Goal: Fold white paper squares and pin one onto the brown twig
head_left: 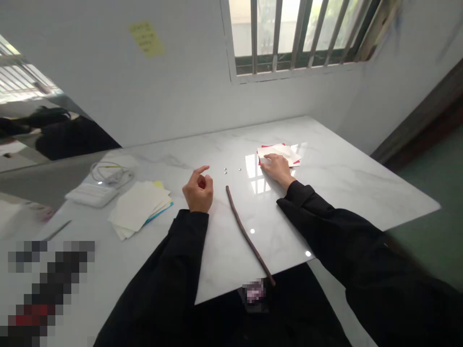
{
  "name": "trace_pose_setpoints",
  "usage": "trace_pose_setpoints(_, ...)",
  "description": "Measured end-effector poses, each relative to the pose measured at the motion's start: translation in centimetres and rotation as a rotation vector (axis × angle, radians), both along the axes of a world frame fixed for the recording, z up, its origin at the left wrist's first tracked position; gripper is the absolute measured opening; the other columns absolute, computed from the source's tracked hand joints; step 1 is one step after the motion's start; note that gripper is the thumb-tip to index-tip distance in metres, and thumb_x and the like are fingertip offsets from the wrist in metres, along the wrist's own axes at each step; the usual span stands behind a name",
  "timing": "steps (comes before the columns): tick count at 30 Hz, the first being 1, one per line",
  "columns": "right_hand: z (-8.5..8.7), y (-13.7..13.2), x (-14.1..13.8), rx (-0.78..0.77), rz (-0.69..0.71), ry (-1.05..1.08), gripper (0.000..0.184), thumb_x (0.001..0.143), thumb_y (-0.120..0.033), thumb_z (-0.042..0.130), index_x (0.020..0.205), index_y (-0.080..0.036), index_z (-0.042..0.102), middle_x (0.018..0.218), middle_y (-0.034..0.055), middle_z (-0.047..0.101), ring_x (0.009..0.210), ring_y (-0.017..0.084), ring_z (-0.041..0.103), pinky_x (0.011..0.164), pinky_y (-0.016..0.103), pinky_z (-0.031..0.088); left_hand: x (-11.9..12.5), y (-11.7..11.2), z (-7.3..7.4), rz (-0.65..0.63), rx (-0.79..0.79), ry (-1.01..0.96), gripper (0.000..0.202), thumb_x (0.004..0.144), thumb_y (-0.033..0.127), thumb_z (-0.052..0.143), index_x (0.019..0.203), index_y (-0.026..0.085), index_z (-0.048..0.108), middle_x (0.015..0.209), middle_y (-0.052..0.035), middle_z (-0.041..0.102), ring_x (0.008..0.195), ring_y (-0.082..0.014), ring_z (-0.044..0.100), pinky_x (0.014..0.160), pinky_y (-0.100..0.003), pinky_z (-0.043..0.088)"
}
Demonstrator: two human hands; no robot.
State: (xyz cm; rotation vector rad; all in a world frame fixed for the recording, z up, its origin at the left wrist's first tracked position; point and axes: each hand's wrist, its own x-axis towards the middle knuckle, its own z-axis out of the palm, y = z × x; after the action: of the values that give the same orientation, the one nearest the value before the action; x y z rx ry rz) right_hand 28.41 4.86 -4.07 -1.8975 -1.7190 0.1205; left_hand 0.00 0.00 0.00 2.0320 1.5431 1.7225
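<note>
Nearest, a pixelated patch hides a small object at the table's near edge (255,291). Just beyond it, a thin brown stick (247,234) lies on the white marble-patterned table (347,193), slightly bowed. Its long axis runs from its near end, right of centre, to its far end, further left, pointing between the hands without touching either.

The left hand (198,190), in a black sleeve (181,246), is held palm-in and curled, with its index finger lifted toward the far right. A red speck shows inside the curl, but I cannot tell whether the hand has hold of anything.

The right hand (277,171), also in a black sleeve (325,224), lies palm down with its fingers spread a little, resting on a white sheet (280,150) without gripping it. A red sheet (297,162) shows beneath that sheet's edges.

Between the hands and further away sit small silvery studs (224,170). To the left lie a stack of cream paper (139,207) with blue-edged sheets (159,213) under it, a white pad (92,194) and a coiled cable (110,172).

Beyond the table, a barred window (300,33) and a yellow sticky note (146,38) mark the wall.
</note>
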Motion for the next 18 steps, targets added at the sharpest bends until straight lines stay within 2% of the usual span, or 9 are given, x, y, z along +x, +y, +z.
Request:
trace_pose_setpoints(3, 0.1, 0.0, 0.2, 0.0, -0.046, 0.067, 0.033, 0.09, -0.028, 0.059, 0.116, -0.021, 0.078, 0.122, 0.0105, 0.075, 0.116, 0.029, 0.066, 0.101, 0.038, 0.046, -0.9, 0.5, -1.5, -0.006, -0.064, -0.034, 0.022, 0.088, 0.02, 0.06, 0.1, 0.017, 0.078, 0.053, 0.0076, 0.039, 0.048, -0.0095, 0.036, 0.054, -0.024, 0.033)
trace_pose_setpoints(6, 0.2, 0.0, 0.6, -0.008, -0.084, 0.114, 0.027, 0.088, -0.024, 0.059, 0.104, -0.022, 0.081, 0.11, 0.0101, 0.078, 0.109, 0.029, 0.068, 0.095, 0.038, 0.049, -1.1, 0.5, -1.4, -0.036, -0.113, -0.028, 0.021, 0.087, 0.022, 0.059, 0.092, 0.018, 0.079, 0.052, 0.0067, 0.039, 0.047, -0.0103, 0.035, 0.052, -0.025, 0.03)
trace_pose_setpoints(9, -0.1, 0.2, 0.9, 0.014, -0.074, 0.111, 0.029, 0.087, -0.031, 0.066, 0.11, -0.02, 0.08, 0.118, 0.0123, 0.075, 0.114, 0.031, 0.065, 0.099, 0.042, 0.048, -0.9, 0.5, -1.3, -0.07, -0.181, -0.004, 0.022, 0.085, 0.023, 0.058, 0.09, 0.019, 0.08, 0.052, 0.0055, 0.042, 0.048, -0.0111, 0.036, 0.052, -0.026, 0.029)
trace_pose_setpoints(12, -0.7, 0.6, 1.1, 0.03, -0.025, 0.096, 0.04, 0.082, -0.041, 0.075, 0.115, -0.018, 0.078, 0.128, 0.0143, 0.071, 0.121, 0.032, 0.062, 0.105, 0.045, 0.047, -0.8, 0.5, -1.5, -0.095, -0.219, -0.024, 0.023, 0.085, 0.024, 0.058, 0.09, 0.02, 0.08, 0.052, 0.005, 0.043, 0.048, -0.0115, 0.035, 0.051, -0.026, 0.028)
trace_pose_setpoints(15, -0.9, 0.8, 1.1, 0.045, 0.001, 0.114, 0.035, 0.082, -0.039, 0.076, 0.109, -0.017, 0.08, 0.122, 0.014, 0.073, 0.118, 0.03, 0.064, 0.104, 0.043, 0.047, -1.0, 0.6, -1.8, -0.093, -0.229, -0.058, 0.022, 0.084, 0.026, 0.059, 0.089, 0.019, 0.08, 0.052, 0.0049, 0.042, 0.048, -0.0118, 0.035, 0.051, -0.026, 0.027)
trace_pose_setpoints(18, -0.6, 0.7, 1.0, 0.057, -0.007, 0.126, 0.03, 0.087, -0.041, 0.071, 0.102, -0.017, 0.082, 0.113, 0.0139, 0.076, 0.109, 0.029, 0.068, 0.098, 0.041, 0.05, -1.2, 0.8, -1.9, -0.091, -0.244, -0.085, 0.022, 0.084, 0.027, 0.059, 0.089, 0.02, 0.079, 0.051, 0.0047, 0.041, 0.049, -0.0123, 0.035, 0.051, -0.026, 0.026)
